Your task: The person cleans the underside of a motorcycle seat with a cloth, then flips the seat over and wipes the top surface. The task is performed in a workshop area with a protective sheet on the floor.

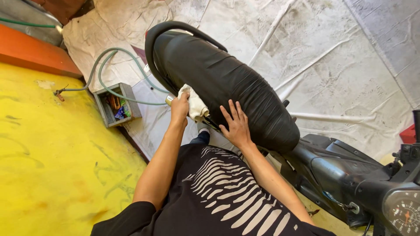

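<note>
A black motorcycle seat [227, 83] stretches across the middle of the head view, with a black grab rail [175, 26] curving round its far end. My left hand [180, 108] grips a white rag [194, 104] together with a small metallic can, pressed against the seat's near side. My right hand [236, 124] lies flat, fingers spread, on the seat's side just right of the rag. Both forearms reach up from my black shirt with pale stripes.
The motorcycle's black body [332, 170] and speedometer [404, 214] sit at lower right. A small grey box of tools [117, 104] stands on the floor at left, with a green hose [109, 74] looping past it. Yellow floor [52, 153] lies left; white tarpaulin [341, 61] lies beyond.
</note>
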